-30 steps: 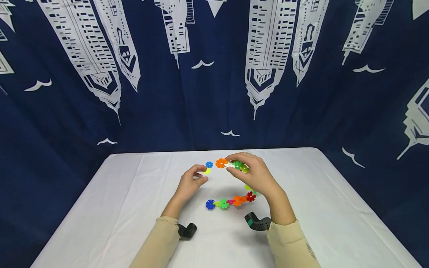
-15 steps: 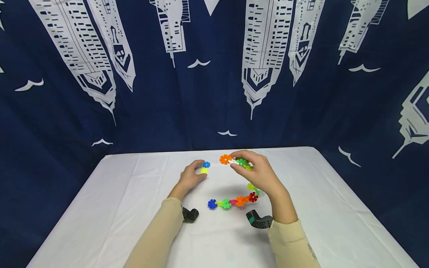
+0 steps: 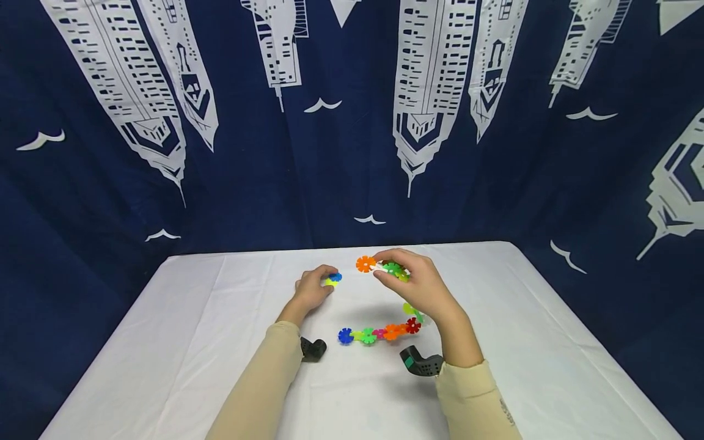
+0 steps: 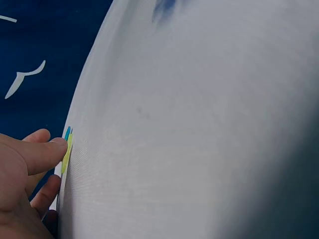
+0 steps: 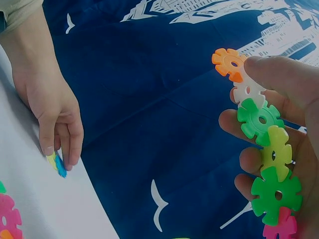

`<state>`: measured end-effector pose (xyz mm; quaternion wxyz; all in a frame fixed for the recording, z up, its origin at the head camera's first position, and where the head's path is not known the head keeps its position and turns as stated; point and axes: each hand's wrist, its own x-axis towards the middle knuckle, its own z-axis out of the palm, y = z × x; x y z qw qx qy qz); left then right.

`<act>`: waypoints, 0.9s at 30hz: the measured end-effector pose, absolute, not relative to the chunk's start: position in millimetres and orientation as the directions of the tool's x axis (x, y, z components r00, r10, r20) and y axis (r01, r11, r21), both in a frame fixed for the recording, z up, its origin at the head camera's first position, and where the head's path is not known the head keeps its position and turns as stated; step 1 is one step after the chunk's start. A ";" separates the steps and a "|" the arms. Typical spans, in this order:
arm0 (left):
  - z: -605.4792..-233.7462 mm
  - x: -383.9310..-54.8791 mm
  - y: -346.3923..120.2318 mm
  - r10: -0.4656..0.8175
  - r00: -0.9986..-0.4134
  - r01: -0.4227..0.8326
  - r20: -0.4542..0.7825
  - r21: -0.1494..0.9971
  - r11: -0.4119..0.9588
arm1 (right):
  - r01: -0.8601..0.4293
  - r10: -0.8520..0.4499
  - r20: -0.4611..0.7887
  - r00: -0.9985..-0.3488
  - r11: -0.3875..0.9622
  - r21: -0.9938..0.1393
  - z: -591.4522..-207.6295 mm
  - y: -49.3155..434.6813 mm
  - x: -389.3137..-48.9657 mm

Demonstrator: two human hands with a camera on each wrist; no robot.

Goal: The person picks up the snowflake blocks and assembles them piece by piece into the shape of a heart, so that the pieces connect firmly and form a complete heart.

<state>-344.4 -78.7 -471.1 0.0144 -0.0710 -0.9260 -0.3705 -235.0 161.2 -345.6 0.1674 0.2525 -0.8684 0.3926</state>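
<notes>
My left hand point(image 3: 311, 291) is at the far part of the table, its thumb and fingers pinching a blue snowflake disc point(image 3: 335, 277) and a yellow snowflake disc point(image 4: 68, 153). Both discs lie nearly edge-on in the left wrist view; whether they are joined I cannot tell. Raised above the table, my right hand point(image 3: 414, 278) grips a chain of interlocked snowflake discs by a white disc point(image 5: 248, 92). An orange disc point(image 3: 365, 264) forms its upper end, and a green disc point(image 5: 260, 121) follows below the white one. The chain passes down along the palm, partly hidden by the hand.
The chain's lower run, ending in a dark blue disc point(image 3: 345, 336), trails toward the middle of the white-covered table point(image 3: 220, 366). A navy curtain point(image 3: 247, 183) with printed buildings hangs behind the far edge. Black wrist cameras point(image 3: 421, 362) sit below both hands.
My left hand has reached a little farther out and closed its fingers on the blue and yellow discs, which now overlap more. The right hand keeps its grip on the chain, almost still.
</notes>
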 end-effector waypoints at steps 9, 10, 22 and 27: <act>-469.6 -327.6 -87.1 0.123 -0.987 0.161 0.107 0.760 0.630 | -0.573 -0.313 0.490 -0.813 0.575 -0.584 -346.0 160.2 -235.3; -469.2 -324.8 -88.1 0.130 -0.986 0.163 0.104 0.764 0.625 | -0.575 -0.315 0.491 -0.812 0.575 -0.582 -346.1 160.0 -235.5; -467.1 -292.4 -114.2 0.233 -0.969 0.217 0.087 0.755 0.619 | -0.556 -0.318 0.462 -0.828 0.574 -0.601 -347.8 156.9 -234.4; -468.0 -286.0 -125.3 0.255 -0.963 0.232 0.091 0.762 0.605 | -0.559 -0.328 0.457 -0.827 0.572 -0.601 -347.9 154.6 -234.9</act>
